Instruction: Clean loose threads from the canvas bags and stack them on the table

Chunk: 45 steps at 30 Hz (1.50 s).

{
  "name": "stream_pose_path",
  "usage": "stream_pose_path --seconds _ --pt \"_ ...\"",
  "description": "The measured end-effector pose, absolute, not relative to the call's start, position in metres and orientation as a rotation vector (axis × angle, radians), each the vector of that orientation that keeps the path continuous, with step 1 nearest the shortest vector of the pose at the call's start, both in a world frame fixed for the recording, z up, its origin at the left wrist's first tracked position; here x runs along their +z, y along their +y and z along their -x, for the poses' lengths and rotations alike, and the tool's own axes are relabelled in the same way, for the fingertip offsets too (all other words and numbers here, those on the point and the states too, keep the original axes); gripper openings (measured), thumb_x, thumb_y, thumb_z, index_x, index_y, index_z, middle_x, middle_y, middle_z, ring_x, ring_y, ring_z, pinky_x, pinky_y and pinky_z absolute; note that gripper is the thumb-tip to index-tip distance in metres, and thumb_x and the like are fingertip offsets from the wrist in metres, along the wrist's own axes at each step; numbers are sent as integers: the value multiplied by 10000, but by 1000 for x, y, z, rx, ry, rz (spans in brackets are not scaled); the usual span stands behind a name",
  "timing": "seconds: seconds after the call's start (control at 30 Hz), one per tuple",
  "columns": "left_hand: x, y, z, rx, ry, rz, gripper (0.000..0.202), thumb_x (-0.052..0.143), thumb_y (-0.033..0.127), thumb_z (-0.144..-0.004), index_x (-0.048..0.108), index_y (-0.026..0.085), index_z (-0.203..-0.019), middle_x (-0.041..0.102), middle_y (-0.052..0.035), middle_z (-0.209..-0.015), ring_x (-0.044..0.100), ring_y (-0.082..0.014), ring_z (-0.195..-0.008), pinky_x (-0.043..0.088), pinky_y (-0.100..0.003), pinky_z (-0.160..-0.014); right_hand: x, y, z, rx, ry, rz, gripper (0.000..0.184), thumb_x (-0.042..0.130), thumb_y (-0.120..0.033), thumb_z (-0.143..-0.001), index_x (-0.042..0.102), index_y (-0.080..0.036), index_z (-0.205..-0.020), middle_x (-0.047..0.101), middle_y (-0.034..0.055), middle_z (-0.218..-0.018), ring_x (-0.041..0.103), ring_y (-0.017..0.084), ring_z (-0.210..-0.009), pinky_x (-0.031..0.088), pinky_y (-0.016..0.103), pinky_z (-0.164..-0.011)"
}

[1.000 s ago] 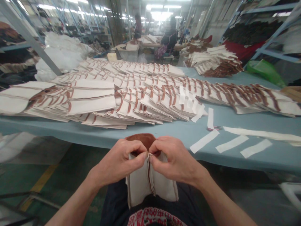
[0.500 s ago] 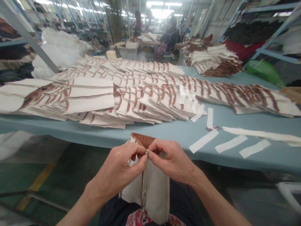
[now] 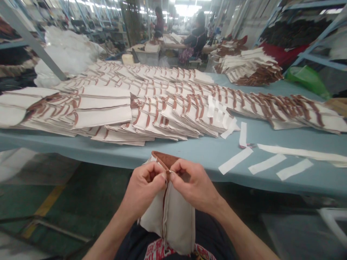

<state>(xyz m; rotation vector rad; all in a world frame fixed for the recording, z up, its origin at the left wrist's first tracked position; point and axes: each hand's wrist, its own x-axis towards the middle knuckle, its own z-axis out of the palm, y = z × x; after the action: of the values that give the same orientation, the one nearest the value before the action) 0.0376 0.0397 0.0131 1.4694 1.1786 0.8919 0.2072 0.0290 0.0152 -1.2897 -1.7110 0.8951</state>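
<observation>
I hold a cream fabric piece (image 3: 177, 220) with a brown upper edge in front of my lap, below the near edge of the blue table (image 3: 189, 150). My left hand (image 3: 145, 187) and my right hand (image 3: 193, 184) both pinch the top of its centre seam, fingertips almost touching. The piece hangs folded and narrow beneath my hands. Rows of similar cream pieces with brown trim (image 3: 151, 108) lie overlapped across the table just beyond.
Loose white strips (image 3: 267, 164) lie on the table at the right. A further stack of cream and brown pieces (image 3: 252, 66) sits at the back right, white bags (image 3: 67, 54) at the back left. People work at far tables. Metal shelving stands on both sides.
The fabric piece has gone from spread wide to folded narrow along its seam. Both hands stay pinched at the top and have risen slightly toward the table edge.
</observation>
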Motion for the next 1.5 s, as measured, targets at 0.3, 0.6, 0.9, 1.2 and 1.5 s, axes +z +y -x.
stream_pose_path --seconds 0.3,0.6,0.9,1.2,1.5 --pt "17 9 -43 1126 1247 -1746 200 598 178 -859 657 175 -668 645 18 -577 569 -106 -515 446 -198 -511 23 18 -217 932 -1766 1225 98 577 -208 -810 542 -204 -719 593 -28 -681 525 130 -642 397 263 -638" --pt "18 20 -27 1189 991 -2022 195 649 85 -889 704 217 -1022 785 -25 -936 730 -155 -840 568 -234 -774 24 8 -218 790 -1783 1072 123 572 -143 -819 534 -221 -731 603 -27 -692 559 136 -654 450 267 -666" --pt "36 62 -23 799 485 -2242 199 600 36 -845 649 201 -945 776 -55 -948 714 -187 -929 525 -352 -997 28 5 -228 687 -1869 984 121 562 -125 -834 536 -217 -760 615 -17 -693 558 117 -607 447 236 -596" --pt "45 64 -25 755 489 -2430 182 612 30 -832 696 180 -890 754 -35 -833 687 -165 -812 507 -271 -810 28 5 -231 740 -1865 1042 124 566 -123 -832 547 -208 -745 593 -32 -665 532 103 -584 421 219 -575" --pt "50 71 -25 647 483 -2384 235 571 6 -776 718 188 -799 737 -15 -743 646 -145 -727 475 -243 -740 28 5 -228 821 -1855 1114 112 558 -159 -828 540 -209 -729 555 -42 -642 491 104 -574 390 219 -552"
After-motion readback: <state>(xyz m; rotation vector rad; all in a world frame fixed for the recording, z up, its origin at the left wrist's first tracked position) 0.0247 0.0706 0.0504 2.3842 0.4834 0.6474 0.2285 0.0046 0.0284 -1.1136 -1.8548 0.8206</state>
